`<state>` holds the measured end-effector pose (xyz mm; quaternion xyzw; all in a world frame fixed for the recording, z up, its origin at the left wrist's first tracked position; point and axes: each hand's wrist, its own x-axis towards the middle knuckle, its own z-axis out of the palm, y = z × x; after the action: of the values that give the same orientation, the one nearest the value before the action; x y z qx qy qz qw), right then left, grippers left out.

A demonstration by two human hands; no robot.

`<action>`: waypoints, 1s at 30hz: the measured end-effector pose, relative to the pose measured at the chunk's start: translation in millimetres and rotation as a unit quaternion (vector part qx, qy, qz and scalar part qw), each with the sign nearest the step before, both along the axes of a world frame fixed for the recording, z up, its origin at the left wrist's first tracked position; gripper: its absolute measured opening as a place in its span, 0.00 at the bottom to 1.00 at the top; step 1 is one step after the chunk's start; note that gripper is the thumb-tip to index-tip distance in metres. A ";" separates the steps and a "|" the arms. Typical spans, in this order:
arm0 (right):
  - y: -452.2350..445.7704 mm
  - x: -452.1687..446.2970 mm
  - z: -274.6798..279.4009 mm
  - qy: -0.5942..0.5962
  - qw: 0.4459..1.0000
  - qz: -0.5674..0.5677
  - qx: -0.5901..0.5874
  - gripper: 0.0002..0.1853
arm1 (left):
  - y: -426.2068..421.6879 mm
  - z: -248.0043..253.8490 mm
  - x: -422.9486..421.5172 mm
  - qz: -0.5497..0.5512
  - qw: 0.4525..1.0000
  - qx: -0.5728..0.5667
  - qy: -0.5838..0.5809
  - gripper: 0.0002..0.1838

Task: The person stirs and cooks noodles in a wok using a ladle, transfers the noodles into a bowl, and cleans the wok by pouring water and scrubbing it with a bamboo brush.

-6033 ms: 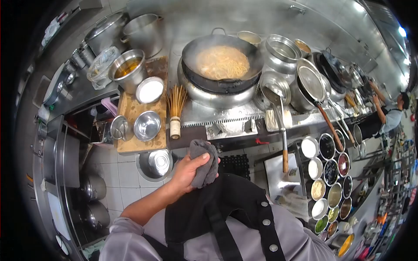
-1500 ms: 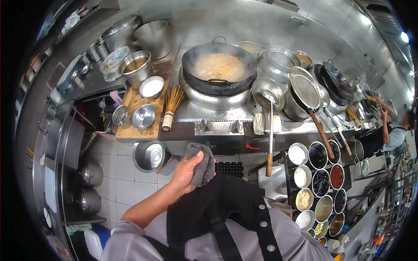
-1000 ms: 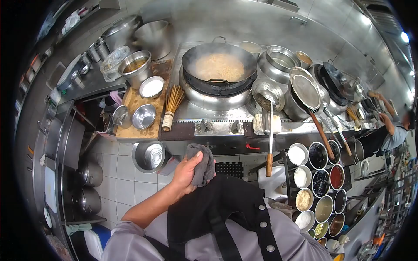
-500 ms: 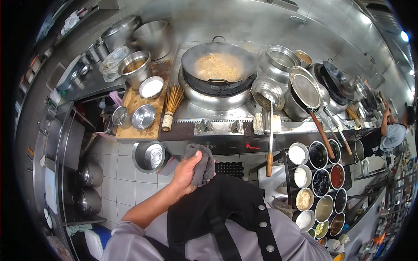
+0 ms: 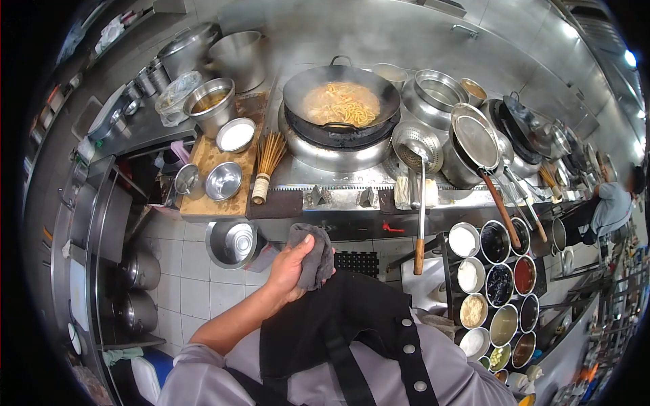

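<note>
grey cloth (image 5: 314, 260) is gripped in the left hand (image 5: 288, 267), bunched up and pinned from above by the thumb (image 5: 305, 246). it is held in front of the black apron (image 5: 298, 331), near the front edge of the steel stove (image 5: 288, 177). the state of the right hand cannot be told

on the middle of the stove, a dark wok (image 5: 295, 93) is seated over a round burner, and pale yellow noodles (image 5: 352, 111) are covered in part by steaming broth. by the left edge of the stove, a wooden board (image 5: 205, 150) is laid. at its back, a deep pot (image 5: 222, 115) of amber liquid is set; near its right edge, a bowl of white contents (image 5: 236, 136) is placed. by its front left corner a steel mug (image 5: 188, 181) is seen, with a steel bowl (image 5: 223, 181) to the right. just beside the right edge of the board, a bamboo brush (image 5: 269, 159) is laid with its bound end toward the front edge

right of the wok, a ladle (image 5: 422, 196) is rested in a perforated strainer (image 5: 406, 155), its wooden handle projected past the stove's front edge. farther right, a mesh skimmer (image 5: 475, 139) is propped over a pot (image 5: 459, 166). below, rows of round containers (image 5: 503, 325) are filled with white, black and red contents. at the far right, a person in grey (image 5: 613, 208) is seen
</note>
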<state>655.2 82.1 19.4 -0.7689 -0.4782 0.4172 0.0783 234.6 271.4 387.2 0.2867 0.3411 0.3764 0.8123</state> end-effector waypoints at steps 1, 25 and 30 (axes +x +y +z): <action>0.5 -0.2 -0.2 0.000 1.000 0.001 0.000 0.24 | 0.3 -1.2 -0.1 -0.001 1.000 0.002 -0.003 0.26; 0.4 -0.4 -2.0 0.005 1.000 0.001 0.004 0.24 | 1.2 6.5 1.9 -0.006 1.000 0.009 -0.002 0.25; 0.5 -1.0 -1.3 0.005 1.000 0.000 0.006 0.24 | 1.9 3.3 1.5 -0.007 1.000 0.011 -0.008 0.25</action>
<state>654.2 82.5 18.2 -0.7664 -0.4801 0.4181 0.0854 236.1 273.4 390.5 0.2950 0.3285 0.3771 0.8142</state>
